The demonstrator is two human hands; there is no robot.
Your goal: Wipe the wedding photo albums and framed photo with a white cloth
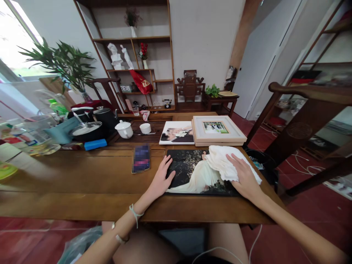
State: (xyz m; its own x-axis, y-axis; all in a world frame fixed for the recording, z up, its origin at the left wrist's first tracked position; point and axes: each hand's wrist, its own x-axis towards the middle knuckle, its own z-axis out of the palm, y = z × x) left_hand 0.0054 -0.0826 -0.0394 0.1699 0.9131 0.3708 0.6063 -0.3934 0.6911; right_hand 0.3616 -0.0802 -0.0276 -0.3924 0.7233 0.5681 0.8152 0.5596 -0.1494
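White cloth [220,158] lies beneath the spread right hand [242,174], the left hand [161,176] (fingers apart) touching the photo panel [183,167].

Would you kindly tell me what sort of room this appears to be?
Probably a sitting room or tea room, going by the lidded cup, the kettle and the display shelf beyond them.

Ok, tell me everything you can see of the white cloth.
The white cloth looks like soft fabric, rumpled and creased, with uneven edges. It lies spread over the right part of the dark photo panel, hiding some of the picture, and one corner reaches toward the table's right edge. The right hand rests on top; whether it is damp can't be told.
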